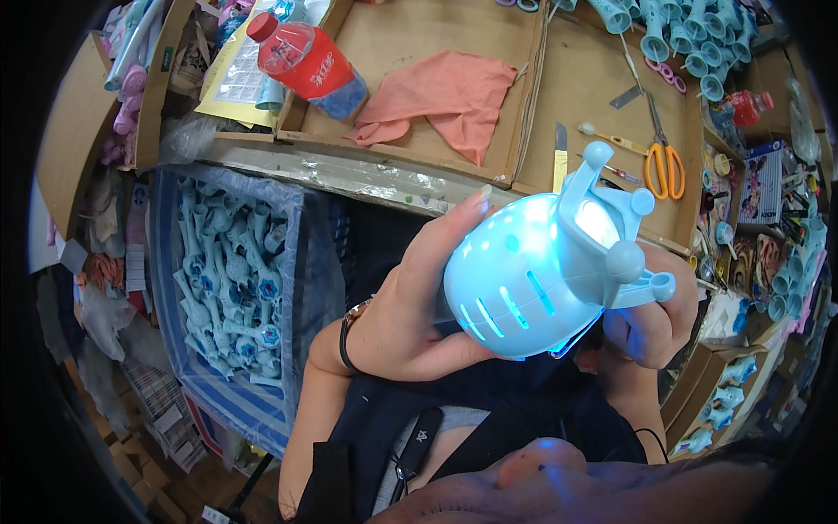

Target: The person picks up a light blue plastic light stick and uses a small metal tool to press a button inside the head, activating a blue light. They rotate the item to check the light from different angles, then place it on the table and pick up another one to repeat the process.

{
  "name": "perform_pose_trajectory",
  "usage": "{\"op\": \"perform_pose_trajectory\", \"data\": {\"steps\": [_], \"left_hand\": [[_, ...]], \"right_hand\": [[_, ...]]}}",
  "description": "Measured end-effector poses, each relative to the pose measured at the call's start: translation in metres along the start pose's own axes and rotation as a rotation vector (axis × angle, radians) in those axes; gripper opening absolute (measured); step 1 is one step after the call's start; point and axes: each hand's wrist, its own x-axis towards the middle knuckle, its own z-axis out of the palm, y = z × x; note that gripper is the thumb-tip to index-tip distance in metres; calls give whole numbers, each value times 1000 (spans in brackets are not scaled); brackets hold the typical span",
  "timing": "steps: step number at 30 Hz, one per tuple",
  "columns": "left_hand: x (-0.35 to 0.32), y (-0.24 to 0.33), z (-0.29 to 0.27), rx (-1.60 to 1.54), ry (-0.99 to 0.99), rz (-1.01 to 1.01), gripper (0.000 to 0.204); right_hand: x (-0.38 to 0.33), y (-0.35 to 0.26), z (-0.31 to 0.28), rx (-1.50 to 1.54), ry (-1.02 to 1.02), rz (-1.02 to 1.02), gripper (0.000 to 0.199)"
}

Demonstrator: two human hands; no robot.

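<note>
A light-blue plastic light-up toy [489,271] glows white-blue from inside. Its egg-shaped body has slits in the side, and knobbed prongs form a crown at one end. My left hand [406,319] grips the rounded body, thumb on one side and fingers on the other. Behind the prongs, my right hand [659,323] has its fingers curled. The toy hides part of that hand, so what it holds cannot be made out. The toy is tilted, with its crown toward the right.
Cardboard trays on the bench hold a coral cloth [445,96], orange-handled scissors [665,170], a knife [560,153] and a brush [615,138]. A red-labelled bottle [319,74] lies at the back left. A blue-edged bin [301,262] holds many light-blue parts. More light-blue parts [690,35] are heaped back right.
</note>
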Motion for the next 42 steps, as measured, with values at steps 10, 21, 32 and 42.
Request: {"op": "perform_pose_trajectory", "data": {"steps": [10, 21, 32, 42], "left_hand": [[3, 3, -3, 62, -5, 12, 95], [1, 2, 1, 34, 17, -9, 94], [0, 0, 1, 5, 8, -23, 98], [-7, -33, -3, -371, 58, -89, 92]], "right_hand": [[-1, 1, 0, 13, 14, -25, 38], [5, 5, -7, -16, -45, -135, 34], [20, 0, -23, -141, -219, -235, 24], [7, 13, -11, -7, 27, -248, 30]]}}
